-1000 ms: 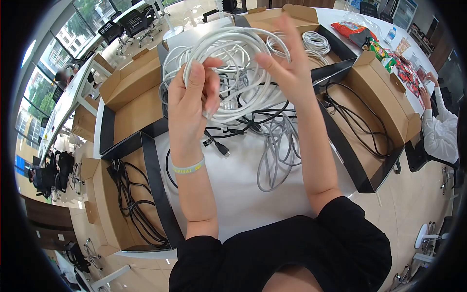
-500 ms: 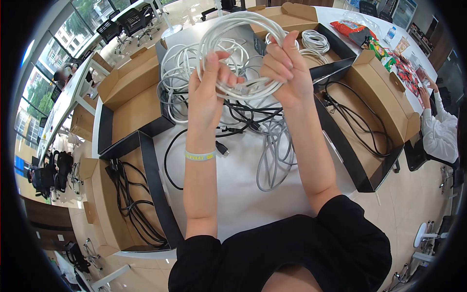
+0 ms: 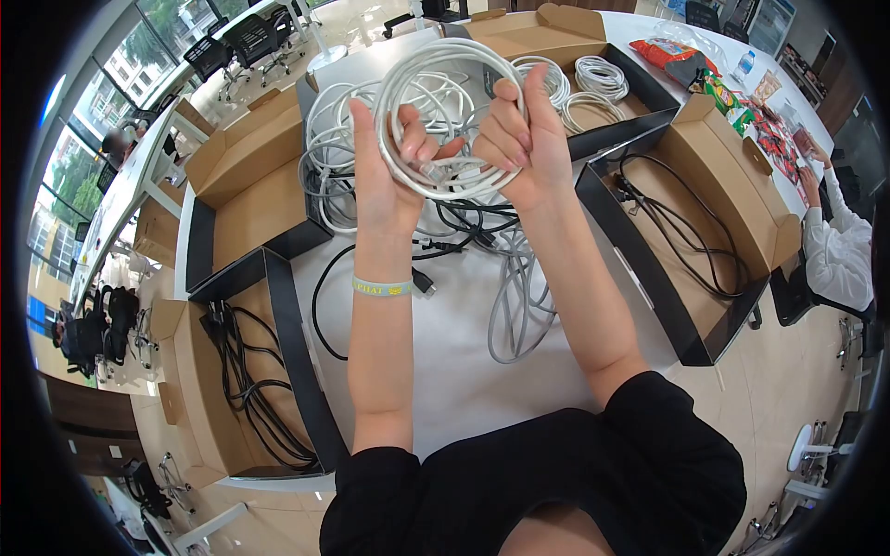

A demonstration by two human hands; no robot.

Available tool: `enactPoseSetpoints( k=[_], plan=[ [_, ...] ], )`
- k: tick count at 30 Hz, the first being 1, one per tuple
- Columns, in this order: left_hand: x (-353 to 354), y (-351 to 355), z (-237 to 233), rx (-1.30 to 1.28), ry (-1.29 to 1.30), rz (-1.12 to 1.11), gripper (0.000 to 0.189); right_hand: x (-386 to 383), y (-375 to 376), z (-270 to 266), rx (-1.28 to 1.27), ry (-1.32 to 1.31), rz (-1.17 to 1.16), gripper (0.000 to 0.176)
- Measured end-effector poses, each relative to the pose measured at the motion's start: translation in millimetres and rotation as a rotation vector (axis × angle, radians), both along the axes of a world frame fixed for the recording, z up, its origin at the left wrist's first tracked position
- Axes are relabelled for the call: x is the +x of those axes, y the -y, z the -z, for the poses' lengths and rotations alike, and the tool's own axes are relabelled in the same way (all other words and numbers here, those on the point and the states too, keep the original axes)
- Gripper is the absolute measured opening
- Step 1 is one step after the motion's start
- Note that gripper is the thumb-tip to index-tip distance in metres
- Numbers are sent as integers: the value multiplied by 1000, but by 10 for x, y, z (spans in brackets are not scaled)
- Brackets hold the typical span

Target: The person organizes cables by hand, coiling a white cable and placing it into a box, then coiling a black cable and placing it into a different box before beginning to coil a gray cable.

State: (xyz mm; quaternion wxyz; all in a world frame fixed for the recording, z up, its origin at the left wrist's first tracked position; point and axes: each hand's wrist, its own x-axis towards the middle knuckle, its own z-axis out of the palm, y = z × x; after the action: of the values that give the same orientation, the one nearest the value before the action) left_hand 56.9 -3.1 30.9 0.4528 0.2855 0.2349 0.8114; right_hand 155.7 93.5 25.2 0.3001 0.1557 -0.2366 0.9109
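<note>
A coil of white network cable [image 3: 451, 46] is held up over the table between both hands. My left hand [image 3: 389, 167] is closed round the coil's left side, thumb pointing up. On the other side, my right hand [image 3: 524, 139] has its fingers curled round the loops. A cable end shows faintly at the bottom of the coil, near the left fingers. Behind the hands lies a tangled pile of white cables [image 3: 334, 139]. Below them are black cables [image 3: 473, 221] and a loose grey cable [image 3: 519, 320] on the white table [image 3: 464, 371].
A box [image 3: 616, 130] at the back holds coiled white cables. Black cables lie in the right box [image 3: 691, 241] and the left front box [image 3: 260, 389]. Another open box [image 3: 250, 204] stands at left. Snack bags [image 3: 677, 60] and a person in a white sleeve [image 3: 834, 250] are at right.
The coil has become rounder and tighter and sits slightly lower. My right hand has moved left and down, closer to my left hand.
</note>
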Motion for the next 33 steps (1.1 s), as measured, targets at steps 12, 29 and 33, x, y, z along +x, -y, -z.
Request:
enactPoseSetpoints(
  k=[12, 29, 33],
  plan=[
    [9, -62, 149, 231, -42, 126, 52, 36, 21, -35, -142, -100, 39, 46],
    [254, -275, 265, 237, 186, -46, 45, -98, -10, 69, -274, -71, 202, 34],
    [116, -269, 289, 300, 202, 25, 39, -136, 116, -74, -221, 232, 425, 27]
  ],
)
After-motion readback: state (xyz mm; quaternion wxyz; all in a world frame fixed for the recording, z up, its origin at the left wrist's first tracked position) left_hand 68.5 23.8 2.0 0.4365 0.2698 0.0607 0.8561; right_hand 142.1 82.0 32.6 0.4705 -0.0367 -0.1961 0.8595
